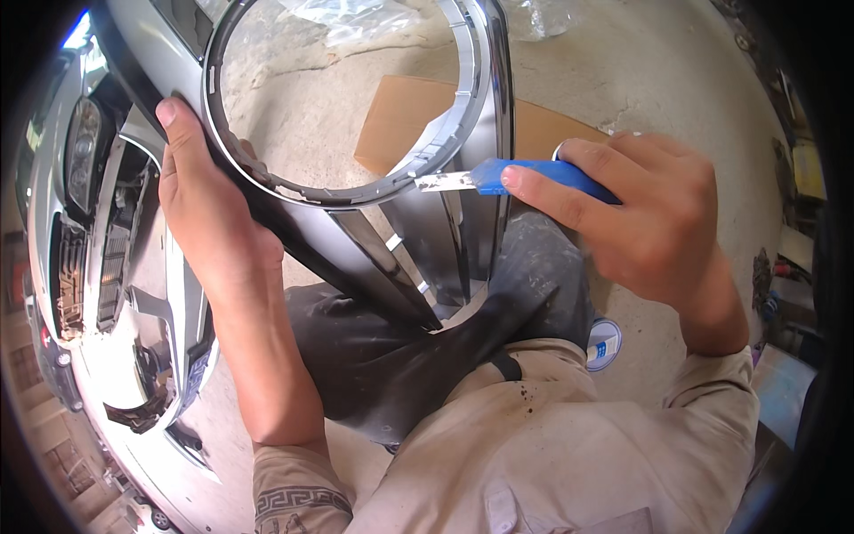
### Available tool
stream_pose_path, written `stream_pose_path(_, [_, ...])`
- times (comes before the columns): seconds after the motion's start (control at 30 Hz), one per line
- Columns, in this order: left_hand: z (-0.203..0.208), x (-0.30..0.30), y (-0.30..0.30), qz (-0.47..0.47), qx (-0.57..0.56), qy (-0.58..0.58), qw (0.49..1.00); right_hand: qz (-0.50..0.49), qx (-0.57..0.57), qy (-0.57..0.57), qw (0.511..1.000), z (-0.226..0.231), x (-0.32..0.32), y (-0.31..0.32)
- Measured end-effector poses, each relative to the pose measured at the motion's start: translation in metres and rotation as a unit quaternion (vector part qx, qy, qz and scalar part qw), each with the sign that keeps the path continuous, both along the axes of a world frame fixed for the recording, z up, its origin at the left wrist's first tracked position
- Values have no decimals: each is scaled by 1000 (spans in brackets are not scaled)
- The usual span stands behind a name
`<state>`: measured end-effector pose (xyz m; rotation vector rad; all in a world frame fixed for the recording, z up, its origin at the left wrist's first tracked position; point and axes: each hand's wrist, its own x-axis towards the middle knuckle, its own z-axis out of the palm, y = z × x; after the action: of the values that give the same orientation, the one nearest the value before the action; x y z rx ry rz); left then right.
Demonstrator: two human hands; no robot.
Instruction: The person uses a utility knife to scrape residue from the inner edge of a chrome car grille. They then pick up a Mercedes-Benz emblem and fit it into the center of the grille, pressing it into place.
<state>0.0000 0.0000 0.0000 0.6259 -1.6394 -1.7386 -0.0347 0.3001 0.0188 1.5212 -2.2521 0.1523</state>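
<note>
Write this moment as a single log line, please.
left hand: grips grille ring | right hand: holds blue scraper, blade at ring's chrome edge | grille rests on lap | cardboard on floor

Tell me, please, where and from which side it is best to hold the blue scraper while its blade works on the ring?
Probably the blue scraper is best gripped on its long handle, from the right, as the right hand does. Its metal blade points left at the grille ring, so the fingers keep behind it.

Bright daylight floods my view; glare burns on the silver bumper (107, 356) at lower left; the fisheye bends edges toward a black rim; focus holds sharp centrally.
</note>
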Motion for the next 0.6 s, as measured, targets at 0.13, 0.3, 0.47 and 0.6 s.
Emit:
stream_pose_path(0.13, [-2,1,3,4,7,-8,1000,-32,9,17,999,0,10,-3])
stream_pose_path(0.3, [2,-5,9,15,15,41,999,-72,-27,56,995,-6,29,-17])
stream_pose_path(0.47, [3,-3,-3,44,14,-13,999,-19,-60,97,993,-15,8,-15])
stream_pose_path(0.6, [2,-4,-8,43,30,-16,998,22,-96,95,991,-29,-14,-9])
